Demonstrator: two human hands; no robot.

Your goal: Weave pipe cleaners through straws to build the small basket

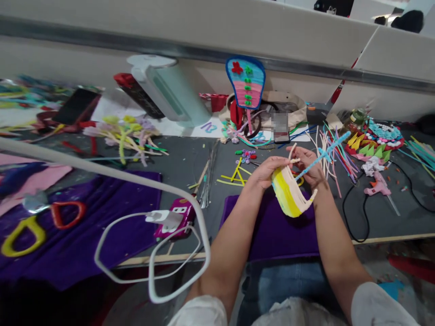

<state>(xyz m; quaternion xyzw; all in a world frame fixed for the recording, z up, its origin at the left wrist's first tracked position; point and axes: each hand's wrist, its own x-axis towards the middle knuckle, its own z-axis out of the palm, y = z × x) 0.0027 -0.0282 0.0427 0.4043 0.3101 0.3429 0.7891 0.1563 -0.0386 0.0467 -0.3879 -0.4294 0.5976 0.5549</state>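
Both hands hold a yellow and cream striped piece (288, 194) made of fuzzy stems, above a purple cloth (282, 235). My left hand (270, 171) pinches its upper left edge, fingers closed near a loose cream stem end. My right hand (311, 168) is at its upper right side, fingers curled round the top; part of them is hidden behind the piece. A light blue fuzzy stem (321, 158), twisted at its upper part, slants up to the right across my right hand.
A pink glue gun (378, 186) with a black cable lies at right. Loose stems (336, 158) are behind my right hand. Left are a magenta power socket (176, 217), white cable (200, 217) and scissors (68, 215). A decorated fan shape (246, 81) stands behind.
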